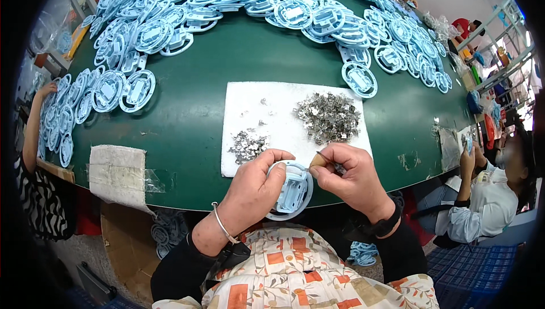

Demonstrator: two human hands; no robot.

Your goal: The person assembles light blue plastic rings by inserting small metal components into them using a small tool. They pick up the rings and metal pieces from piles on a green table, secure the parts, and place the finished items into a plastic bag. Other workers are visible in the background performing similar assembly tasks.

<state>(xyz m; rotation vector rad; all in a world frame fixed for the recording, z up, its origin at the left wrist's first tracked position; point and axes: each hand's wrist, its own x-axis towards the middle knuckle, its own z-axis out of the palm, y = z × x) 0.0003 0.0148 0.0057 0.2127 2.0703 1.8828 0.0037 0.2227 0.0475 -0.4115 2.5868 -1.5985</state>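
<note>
Pale blue plastic is seen nearest: a ringed part point(294, 194) is clamped along its left side by the left hand point(247, 190), hollow face upward, presumably so that its inside can be seen and reached. The right hand point(355, 179) is held at the opposite rim, fingers curled inward; whether they are closed on something small cannot be told.

Just beyond the hands, a white sheet point(278, 96) is laid on the green surface point(181, 138). Two heaps of metal bits are kept on it, the smaller heap point(248, 146) beyond the left hand, the larger heap point(327, 117) beyond the right, likely so that they show up against white within easy reach.

Left of the left hand, a pale cloth point(117, 168) is draped over the edge, perhaps as padding. Farther out, more ringed parts point(152, 35) are piled in an arc, apparently to spare room near the hands. At the far left, a co-worker's hand point(48, 88) is seen beside them.
</note>
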